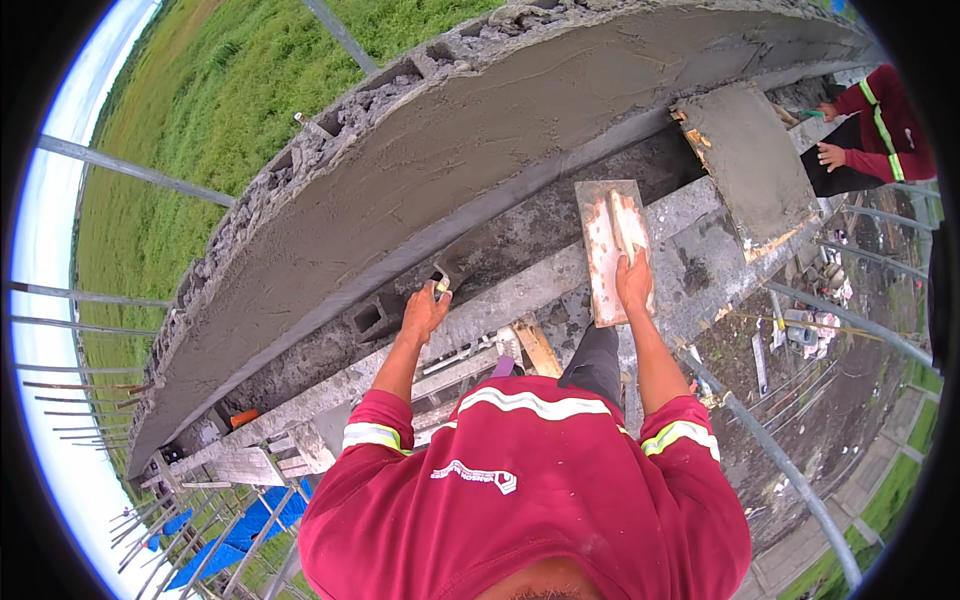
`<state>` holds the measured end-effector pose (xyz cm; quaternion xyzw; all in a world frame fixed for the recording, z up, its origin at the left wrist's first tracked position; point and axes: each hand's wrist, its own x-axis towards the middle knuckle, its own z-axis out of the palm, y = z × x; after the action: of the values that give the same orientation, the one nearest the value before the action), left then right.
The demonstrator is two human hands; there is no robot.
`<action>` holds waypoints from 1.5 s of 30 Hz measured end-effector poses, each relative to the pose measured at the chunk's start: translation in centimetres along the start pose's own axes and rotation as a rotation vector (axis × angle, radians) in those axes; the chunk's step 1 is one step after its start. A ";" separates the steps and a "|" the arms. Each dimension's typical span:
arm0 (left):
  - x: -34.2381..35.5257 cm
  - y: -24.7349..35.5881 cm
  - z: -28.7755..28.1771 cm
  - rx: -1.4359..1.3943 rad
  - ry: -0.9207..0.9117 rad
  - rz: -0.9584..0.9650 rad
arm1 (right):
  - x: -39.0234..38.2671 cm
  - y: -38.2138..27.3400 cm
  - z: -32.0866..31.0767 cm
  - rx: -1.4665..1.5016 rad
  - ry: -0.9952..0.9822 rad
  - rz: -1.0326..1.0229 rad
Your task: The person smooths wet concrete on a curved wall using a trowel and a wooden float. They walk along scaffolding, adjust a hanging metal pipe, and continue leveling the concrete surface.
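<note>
In the head view, we see our right hand with its fingers wrapped around the handle of a flat rectangular float, whose pale, worn face is turned up toward us. The float stands out ahead of the right forearm, over the edge of a long concrete ledge and to the left of the mortar-coated board.

Our left hand is at the near side of the trough below the wall, well apart from the float. Its fingers are curled in around a small yellowish object; we cannot tell what it is. Just to the left of this hand, a hollow grey block lies in the trough.

Ahead of both hands curves a wall faced with grey mortar, its top rough and broken. At our right, a board spread with mortar rests across the ledge, and beside it a co-worker in a red sleeve grips something green. An orange object lies toward the far left end of the trough.
</note>
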<state>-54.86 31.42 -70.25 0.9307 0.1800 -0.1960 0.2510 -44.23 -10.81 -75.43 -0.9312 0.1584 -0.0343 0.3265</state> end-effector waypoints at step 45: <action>-8.5 -12.6 -23.0 0.457 0.160 -0.105 | -6.5 2.6 -3.1 1.460 -0.224 0.753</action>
<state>-61.34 51.91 -53.05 0.9652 0.1983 -0.1700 0.0085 -51.67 -12.53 -74.33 -0.3675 0.3640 0.0759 0.8525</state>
